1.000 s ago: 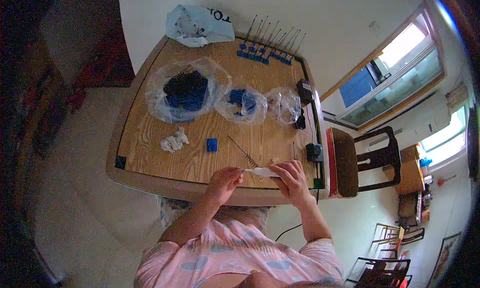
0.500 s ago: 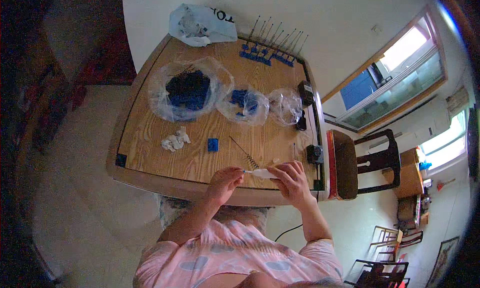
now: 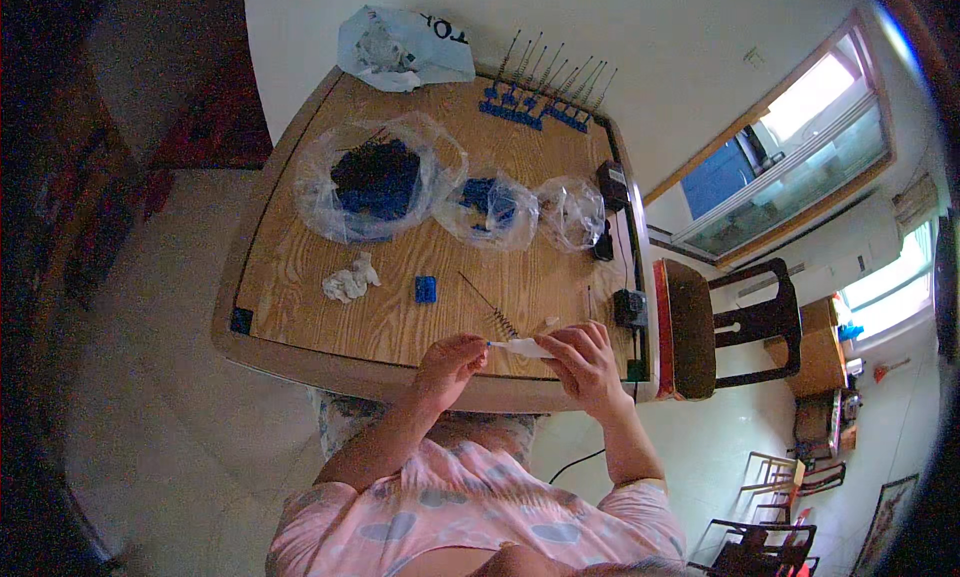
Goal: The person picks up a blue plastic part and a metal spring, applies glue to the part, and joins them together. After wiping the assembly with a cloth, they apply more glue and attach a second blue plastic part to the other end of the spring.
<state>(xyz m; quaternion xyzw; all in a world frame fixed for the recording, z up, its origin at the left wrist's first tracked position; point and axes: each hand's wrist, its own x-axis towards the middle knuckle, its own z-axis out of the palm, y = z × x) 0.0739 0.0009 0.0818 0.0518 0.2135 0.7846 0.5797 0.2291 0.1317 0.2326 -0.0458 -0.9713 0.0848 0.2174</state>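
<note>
My right hand (image 3: 588,365) is closed around a white squeeze tube (image 3: 522,348) above the table's near edge. The tube lies sideways, its narrow tip pointing left to the fingertips of my left hand (image 3: 450,369). Those fingers are pinched on a tiny bluish piece, too small to make out, right at the tip. Just beyond the tube, a thin dark rod with a coiled spring (image 3: 490,305) lies slanted on the wood. A small blue block (image 3: 426,289) sits farther left, beside a crumpled white tissue (image 3: 351,279).
Clear plastic bags stand across the table (image 3: 290,297): a large one (image 3: 315,199) with dark and blue parts, a smaller one (image 3: 515,232) with blue pieces, and a third (image 3: 572,215). Blue blocks with upright spring rods (image 3: 512,117) line the back. Black adapters (image 3: 629,309) sit at right, near a chair (image 3: 686,327).
</note>
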